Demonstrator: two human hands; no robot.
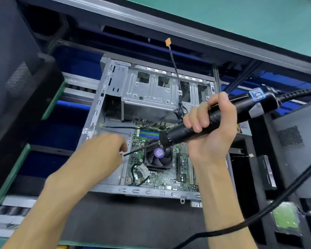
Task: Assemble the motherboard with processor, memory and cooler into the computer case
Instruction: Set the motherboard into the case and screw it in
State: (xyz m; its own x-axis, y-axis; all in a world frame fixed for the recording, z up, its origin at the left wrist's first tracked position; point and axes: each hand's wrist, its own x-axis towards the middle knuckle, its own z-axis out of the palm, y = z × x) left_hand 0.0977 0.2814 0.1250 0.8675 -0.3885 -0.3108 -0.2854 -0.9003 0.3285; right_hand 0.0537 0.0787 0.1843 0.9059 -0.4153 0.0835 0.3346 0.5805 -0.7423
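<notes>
In the head view, the only one, the computer case [115, 97] lies open on its side at the centre of the frame, and the motherboard [162, 175] already sits inside it, filling the lower right part of the case floor, towards 5 o'clock from the drive cage [151, 90]. The cooler [158, 155] with its fan is mounted on the board, so the processor beneath it is hidden, and coloured memory slots [149, 134] show just at 12 o'clock of the fan; whether sticks are seated there I cannot tell. The right hand [210, 126] is wrapped firmly round an electric screwdriver [214, 119], whose bit points towards 8 o'clock at the board's left edge. The left hand [104, 151] has its fingers curled close at the bit's tip, seemingly pinching a screw, though the screw itself is too small to make out. My judgement is that the placing is done and the fastening of the board is under way; a loose cable [176, 72] hanging at 12 o'clock suggests wiring remains.
</notes>
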